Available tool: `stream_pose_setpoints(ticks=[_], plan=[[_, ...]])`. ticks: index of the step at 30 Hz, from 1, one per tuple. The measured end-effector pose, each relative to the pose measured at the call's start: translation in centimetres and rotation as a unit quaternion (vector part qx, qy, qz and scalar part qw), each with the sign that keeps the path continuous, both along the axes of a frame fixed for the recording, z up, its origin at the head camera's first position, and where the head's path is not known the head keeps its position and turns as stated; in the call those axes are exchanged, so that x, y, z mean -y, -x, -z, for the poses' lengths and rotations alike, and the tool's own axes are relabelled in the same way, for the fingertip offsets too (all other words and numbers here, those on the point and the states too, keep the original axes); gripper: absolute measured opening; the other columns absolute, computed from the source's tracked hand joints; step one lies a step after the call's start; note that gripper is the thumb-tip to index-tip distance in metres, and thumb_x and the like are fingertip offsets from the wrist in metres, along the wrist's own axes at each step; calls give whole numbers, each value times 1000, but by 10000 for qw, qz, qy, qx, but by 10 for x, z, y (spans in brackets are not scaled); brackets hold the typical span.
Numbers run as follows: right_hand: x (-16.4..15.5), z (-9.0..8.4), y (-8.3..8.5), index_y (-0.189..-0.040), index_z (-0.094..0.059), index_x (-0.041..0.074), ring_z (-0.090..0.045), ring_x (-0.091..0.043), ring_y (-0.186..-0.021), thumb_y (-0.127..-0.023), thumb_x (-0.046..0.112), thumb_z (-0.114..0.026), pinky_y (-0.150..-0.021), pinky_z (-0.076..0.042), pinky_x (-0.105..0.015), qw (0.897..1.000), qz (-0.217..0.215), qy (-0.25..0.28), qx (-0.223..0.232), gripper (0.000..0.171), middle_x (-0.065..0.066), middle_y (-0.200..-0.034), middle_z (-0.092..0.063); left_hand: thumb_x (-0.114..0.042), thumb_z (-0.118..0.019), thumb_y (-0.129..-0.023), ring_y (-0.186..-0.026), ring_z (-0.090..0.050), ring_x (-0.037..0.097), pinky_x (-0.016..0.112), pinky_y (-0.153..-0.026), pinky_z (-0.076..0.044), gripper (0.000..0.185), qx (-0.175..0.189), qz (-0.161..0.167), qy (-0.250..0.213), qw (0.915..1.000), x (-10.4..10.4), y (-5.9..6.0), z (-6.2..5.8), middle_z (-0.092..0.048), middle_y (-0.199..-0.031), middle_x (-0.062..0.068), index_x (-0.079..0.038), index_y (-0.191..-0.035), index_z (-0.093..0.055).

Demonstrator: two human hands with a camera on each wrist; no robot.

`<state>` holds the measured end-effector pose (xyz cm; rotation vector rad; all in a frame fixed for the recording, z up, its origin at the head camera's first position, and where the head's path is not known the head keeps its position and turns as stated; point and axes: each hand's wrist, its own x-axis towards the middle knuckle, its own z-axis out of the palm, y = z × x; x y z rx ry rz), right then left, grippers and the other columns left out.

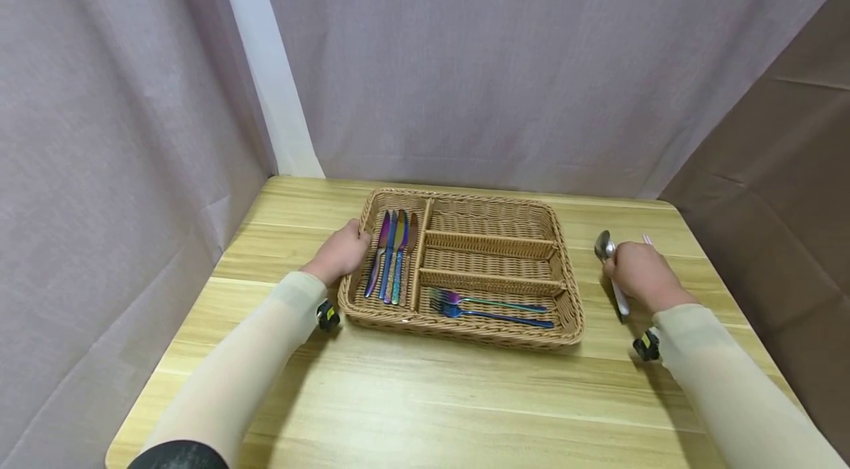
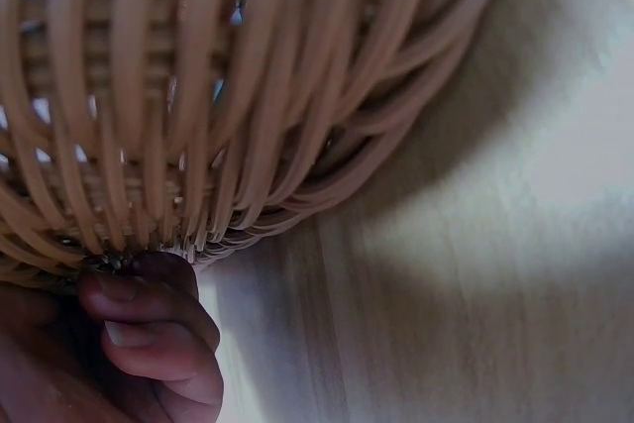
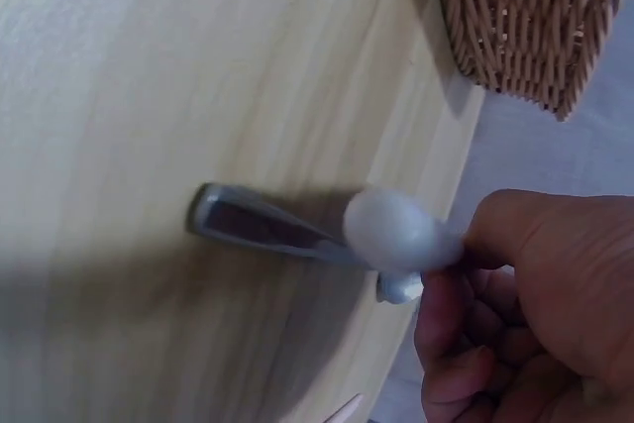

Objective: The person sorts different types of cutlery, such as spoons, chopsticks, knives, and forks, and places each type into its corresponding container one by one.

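Your right hand (image 1: 640, 273) pinches a white-handled spoon (image 1: 606, 248) on the table (image 1: 425, 395); your left hand (image 1: 341, 254) grips the wicker tray (image 1: 571, 307), fingers curled against its left wall.

One wicker tray (image 1: 571, 321), four compartments. Four knives (image 1: 393, 255) in left compartment. Two forks (image 1: 491, 308) in front compartment. Beside tray on surface (image 1: 425, 395): one metal spoon (image 1: 603, 245), one white spoon (image 3: 396, 230); further cutlery under hand, count unclear. Two hands: left hand (image 1: 340, 254), right hand (image 1: 640, 273).
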<state>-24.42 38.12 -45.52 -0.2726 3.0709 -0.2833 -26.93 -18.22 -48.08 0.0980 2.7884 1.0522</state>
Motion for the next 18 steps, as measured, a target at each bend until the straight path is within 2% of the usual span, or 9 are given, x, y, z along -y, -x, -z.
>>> stream_pose_setpoints(ticks=[3, 5, 8, 10, 12, 18], plan=[[3, -5, 0, -70, -56, 9, -67, -41, -74, -102, 12, -54, -93, -51, -74, 9999, -70, 8, -116, 33, -15, -74, -65, -35, -32, -117, -118, -65, 38, 56, -106, -56, 53, 23, -2, -16, 10000, 0, 0, 0, -63, -133, 26, 2, -153, -45], [7, -8, 0, -70, -54, 9, -66, -39, -73, -103, 11, -51, -95, -50, -75, 9997, -149, -22, -187, 34, -14, -72, -63, -36, -31, -117, -117, -65, 38, 56, -105, -58, 53, 50, 6, -52, 10000, 0, 0, 0, -63, -133, 25, 1, -154, -44], [13, -12, 0, -69, -48, 10, -58, -33, -66, -104, 8, -47, -82, -54, -68, 9989, -298, -65, -351, 35, -12, -69, -57, -36, -32, -117, -116, -65, 37, 56, -104, -58, 54, 62, 23, -80, 9999, 0, 0, -1, -62, -134, 25, 1, -155, -43], [19, -15, 1, -70, -46, 10, -51, -30, -63, -105, 7, -46, -68, -52, -60, 9980, -380, -89, -492, 34, -11, -68, -53, -36, -32, -117, -115, -64, 37, 56, -105, -57, 54, 58, 31, -72, 10000, 0, 0, -1, -62, -134, 25, 1, -155, -43], [24, -19, 1, -72, -47, 9, -50, -29, -62, -105, 6, -46, -61, -50, -56, 9974, -417, -88, -579, 33, -10, -68, -52, -36, -32, -117, -115, -64, 37, 56, -106, -56, 54, 53, 35, -53, 10000, 0, 0, -1, -62, -134, 24, 1, -156, -43], [40, -35, 4, -82, -57, 1, -56, -30, -63, -110, 7, -49, -62, -55, -58, 9958, -541, -190, -711, 29, -11, -70, -55, -36, -32, -117, -118, -64, 38, 57, -109, -54, 54, 50, 17, -57, 10000, 1, 0, -1, -62, -136, 26, 1, -155, -44]])
